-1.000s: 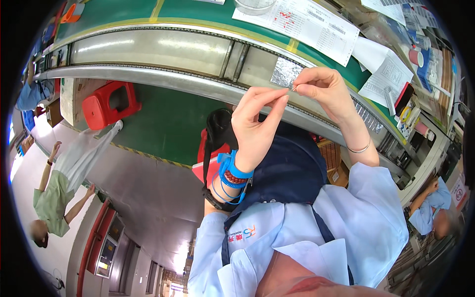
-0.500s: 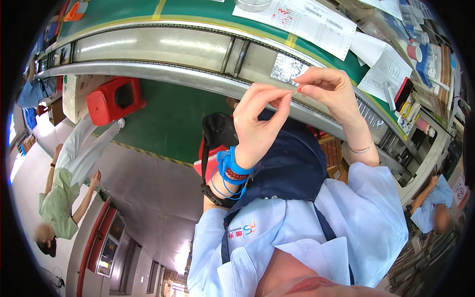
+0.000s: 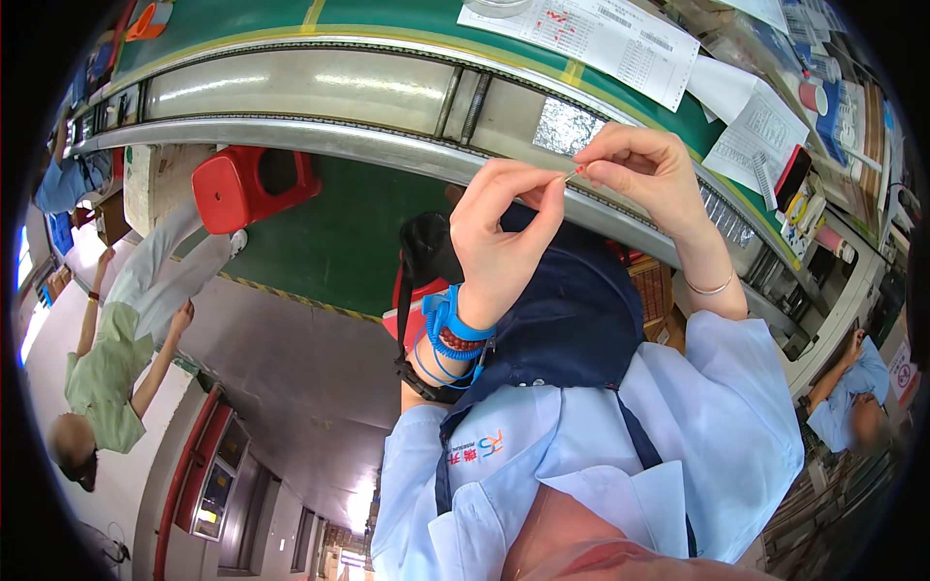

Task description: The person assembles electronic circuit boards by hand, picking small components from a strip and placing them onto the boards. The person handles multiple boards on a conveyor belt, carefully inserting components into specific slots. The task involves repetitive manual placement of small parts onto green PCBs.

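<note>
A tiny red part with thin pale leads [image 3: 573, 176] is held in the air between my two hands, over the near edge of the conveyor. My left hand [image 3: 504, 232] is closed in a pinch at the lead end; a blue coiled-cord wrist strap [image 3: 450, 324] circles that wrist. My right hand [image 3: 647, 184] pinches the red end between thumb and forefinger, its other fingers curled. The fingertips cover much of the part, so its exact kind is not clear.
A metal-railed conveyor [image 3: 339, 133] runs across in front of me, with a shiny silver sheet [image 3: 570, 126] on it. Beyond it, printed papers [image 3: 620, 44] lie on a green bench. At left are a red stool [image 3: 228, 194] and a person in green [image 3: 107, 378].
My hands keep their pinch on the small part and have shifted only slightly. The red stool at left has moved to the right, and the person in green beside it has changed position.
</note>
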The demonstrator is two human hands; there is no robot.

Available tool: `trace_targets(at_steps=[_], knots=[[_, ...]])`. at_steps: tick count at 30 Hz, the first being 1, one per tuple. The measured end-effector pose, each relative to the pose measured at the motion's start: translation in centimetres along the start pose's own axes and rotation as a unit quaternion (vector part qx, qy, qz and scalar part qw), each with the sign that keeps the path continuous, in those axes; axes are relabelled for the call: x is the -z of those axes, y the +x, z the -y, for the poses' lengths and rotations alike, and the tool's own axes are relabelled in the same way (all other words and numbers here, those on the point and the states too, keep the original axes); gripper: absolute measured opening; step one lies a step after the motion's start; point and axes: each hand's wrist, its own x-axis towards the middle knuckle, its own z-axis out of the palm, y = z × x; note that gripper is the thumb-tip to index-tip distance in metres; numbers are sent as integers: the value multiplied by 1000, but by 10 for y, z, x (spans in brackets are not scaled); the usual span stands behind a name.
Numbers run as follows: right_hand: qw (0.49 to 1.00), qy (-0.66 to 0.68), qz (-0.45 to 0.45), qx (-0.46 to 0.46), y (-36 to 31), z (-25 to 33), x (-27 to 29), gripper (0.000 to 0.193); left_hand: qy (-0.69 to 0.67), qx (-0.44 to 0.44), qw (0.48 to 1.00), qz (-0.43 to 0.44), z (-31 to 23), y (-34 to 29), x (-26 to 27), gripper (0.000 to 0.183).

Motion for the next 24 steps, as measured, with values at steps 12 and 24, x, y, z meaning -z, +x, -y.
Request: trace_targets(at_steps=[12,24], knots=[[998,-66,-10,18,-3,1,-2,8,-135,152,977,69,-5,-2,4,9],[999,-40,6,-22,-7,-1,-4,7,-67,55,995,49,0,-8,3,14]])
